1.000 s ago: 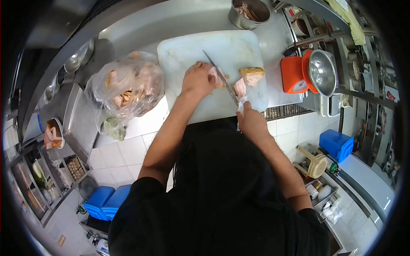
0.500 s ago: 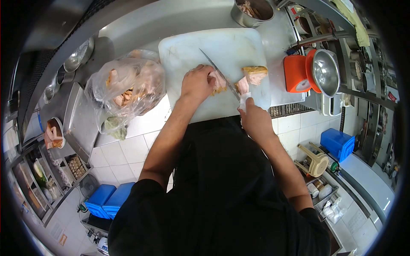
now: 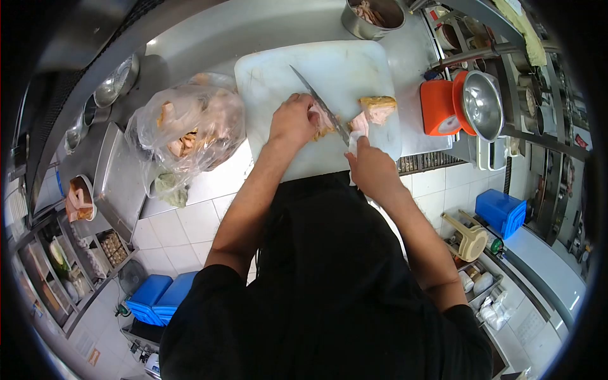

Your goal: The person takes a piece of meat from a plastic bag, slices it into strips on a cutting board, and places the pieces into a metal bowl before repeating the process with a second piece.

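Observation:
On the white cutting board (image 3: pixel 278 69), my left hand (image 3: pixel 295 118) holds down a pale piece of meat (image 3: pixel 323 121) with curled fingers. My right hand (image 3: pixel 373 166) grips the knife (image 3: pixel 318 99) by its handle, which has something white around it. The blade lies diagonally along the right side of the held piece, its tip pointing up and left. Right of the blade are another chunk of meat with a yellow-brown edge (image 3: pixel 380 109) and a smaller pale piece (image 3: pixel 360 123).
A clear plastic bag of meat (image 3: pixel 206 120) lies left of the board. Behind the board stands a metal pot (image 3: pixel 373 22) with meat strips. An orange scale (image 3: pixel 437 107) with a metal bowl (image 3: pixel 482 106) is at the right. Blue bins (image 3: pixel 500 212) sit lower down.
My right hand and the knife have moved slightly up and to the left, and the blade is now nearer the held piece. My left hand has barely moved.

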A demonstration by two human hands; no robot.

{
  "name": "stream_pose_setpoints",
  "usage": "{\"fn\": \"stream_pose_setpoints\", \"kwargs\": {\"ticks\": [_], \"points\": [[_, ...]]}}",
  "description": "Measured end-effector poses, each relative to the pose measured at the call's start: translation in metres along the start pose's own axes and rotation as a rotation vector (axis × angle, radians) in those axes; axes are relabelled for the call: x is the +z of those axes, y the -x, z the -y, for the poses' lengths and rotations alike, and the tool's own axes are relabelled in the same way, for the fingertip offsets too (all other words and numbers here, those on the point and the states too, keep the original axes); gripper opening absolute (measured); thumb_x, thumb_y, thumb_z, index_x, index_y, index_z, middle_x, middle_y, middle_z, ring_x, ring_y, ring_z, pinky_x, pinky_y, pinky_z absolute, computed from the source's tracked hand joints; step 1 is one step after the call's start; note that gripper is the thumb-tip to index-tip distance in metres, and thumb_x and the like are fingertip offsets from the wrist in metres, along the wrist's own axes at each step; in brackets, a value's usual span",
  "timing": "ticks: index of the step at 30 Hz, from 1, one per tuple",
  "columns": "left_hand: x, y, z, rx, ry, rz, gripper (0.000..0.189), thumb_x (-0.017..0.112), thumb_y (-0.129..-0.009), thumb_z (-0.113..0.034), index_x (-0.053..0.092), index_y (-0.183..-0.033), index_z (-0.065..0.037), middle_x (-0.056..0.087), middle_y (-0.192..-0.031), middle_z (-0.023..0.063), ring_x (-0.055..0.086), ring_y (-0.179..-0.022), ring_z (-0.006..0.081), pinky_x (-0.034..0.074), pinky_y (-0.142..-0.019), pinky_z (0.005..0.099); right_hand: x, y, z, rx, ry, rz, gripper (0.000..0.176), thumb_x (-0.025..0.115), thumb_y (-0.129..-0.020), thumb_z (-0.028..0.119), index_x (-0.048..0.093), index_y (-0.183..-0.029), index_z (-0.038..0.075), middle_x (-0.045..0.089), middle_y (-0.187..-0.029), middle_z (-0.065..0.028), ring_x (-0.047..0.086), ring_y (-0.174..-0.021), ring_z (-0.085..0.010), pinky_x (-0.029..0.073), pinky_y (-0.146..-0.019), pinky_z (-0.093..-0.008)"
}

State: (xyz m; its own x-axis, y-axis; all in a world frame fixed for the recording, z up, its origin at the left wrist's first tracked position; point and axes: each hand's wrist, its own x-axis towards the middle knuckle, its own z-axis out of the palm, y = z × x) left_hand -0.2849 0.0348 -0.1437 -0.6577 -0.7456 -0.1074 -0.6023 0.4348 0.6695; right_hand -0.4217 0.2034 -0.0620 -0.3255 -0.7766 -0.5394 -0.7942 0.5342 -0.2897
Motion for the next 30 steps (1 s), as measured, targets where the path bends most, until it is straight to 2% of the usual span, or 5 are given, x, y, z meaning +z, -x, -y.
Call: {"fn": "stream_pose_setpoints", "kwargs": {"ticks": [8,16,23,26,30], "points": [[0.005,0.001,0.009,0.117,-0.048,-0.024,0.025,0.073,-0.088,-0.013,0.073,-0.112,-0.005,0.069,-0.107,0.0142,0.070,-0.096,0.0359,0.058,-0.087,0.0460,0.032,-0.032,-0.001,-0.055,-0.048,-0.098,0.040,0.061,-0.105,0.031,0.054,-0.118,-0.006,0.074,-0.092,-0.0290,0.075,-0.088,-0.0457,0.060,-0.078,-0.0545],[-0.008,0.012,-0.004,-0.050,0.043,-0.005,0.019,0.071,-0.088,-0.014,0.069,-0.104,-0.004,0.071,-0.105,0.0162,0.071,-0.096,0.0384,0.058,-0.087,0.0493,-0.010,0.008,0.011,-0.024,0.017,0.018,0.039,0.061,-0.105,0.031,0.054,-0.116,-0.006,0.074,-0.089,-0.0275,0.075,-0.085,-0.0454,0.060,-0.076,-0.0540],[-0.001,0.012,0.009,0.009,0.020,-0.047,0.016,0.069,-0.089,-0.012,0.071,-0.102,-0.004,0.072,-0.104,0.0166,0.071,-0.096,0.0391,0.058,-0.087,0.0498,0.042,-0.029,0.001,-0.074,-0.005,-0.097,0.039,0.061,-0.105,0.030,0.053,-0.116,-0.006,0.074,-0.090,-0.0271,0.075,-0.086,-0.0447,0.060,-0.076,-0.0536],[0.000,0.013,0.007,0.025,0.010,-0.075,0.016,0.069,-0.089,-0.012,0.071,-0.103,-0.004,0.072,-0.105,0.0164,0.071,-0.097,0.0393,0.058,-0.087,0.0498,0.031,-0.032,0.006,-0.135,-0.035,-0.126,0.039,0.061,-0.105,0.030,0.053,-0.116,-0.006,0.074,-0.091,-0.0270,0.075,-0.086,-0.0446,0.060,-0.077,-0.0537],[-0.001,0.020,0.005,-0.018,0.031,-0.110,0.019,0.075,-0.089,-0.012,0.073,-0.106,-0.003,0.073,-0.101,0.0155,0.074,-0.091,0.0327,0.059,-0.083,0.0437,-0.006,-0.011,0.014,-0.113,-0.004,-0.066,0.039,0.062,-0.104,0.029,0.053,-0.116,-0.006,0.074,-0.090,-0.0271,0.075,-0.086,-0.0447,0.060,-0.077,-0.0537]]}}
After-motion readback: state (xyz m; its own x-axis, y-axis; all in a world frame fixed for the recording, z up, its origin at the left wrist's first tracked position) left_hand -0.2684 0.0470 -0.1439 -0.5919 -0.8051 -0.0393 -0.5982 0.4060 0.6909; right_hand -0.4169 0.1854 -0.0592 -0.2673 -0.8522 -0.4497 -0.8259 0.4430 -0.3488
